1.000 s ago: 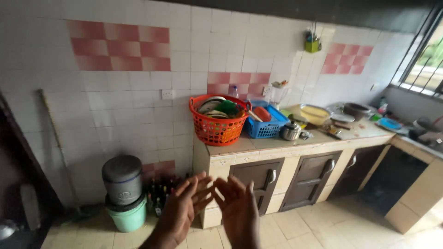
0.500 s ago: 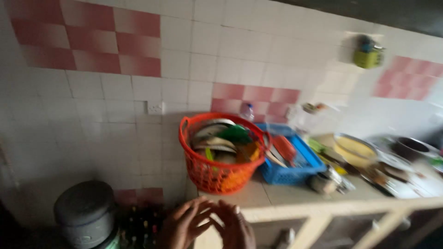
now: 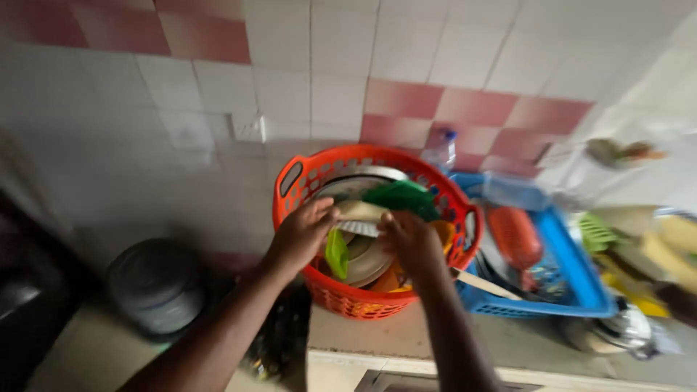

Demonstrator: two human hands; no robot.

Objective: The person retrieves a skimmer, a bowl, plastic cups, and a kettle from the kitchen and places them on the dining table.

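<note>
Reaching into a round orange plastic lattice basket [image 3: 341,301] on the tiled counter [image 3: 406,337], both hands close on one pale flat dish [image 3: 361,211] lying atop stacked plates. The left hand [image 3: 305,232] grips its left edge, the right hand [image 3: 410,243] its right edge. A green lid [image 3: 399,196] lies behind. A blue rectangular crate [image 3: 573,283] stands just right; a grey lidded bucket [image 3: 156,287] sits lower left.

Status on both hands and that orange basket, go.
Left hand and right hand both in the orange basket, gripping a pale plate. Green lid and more dishes crowd it. Blue basket alongside.
</note>
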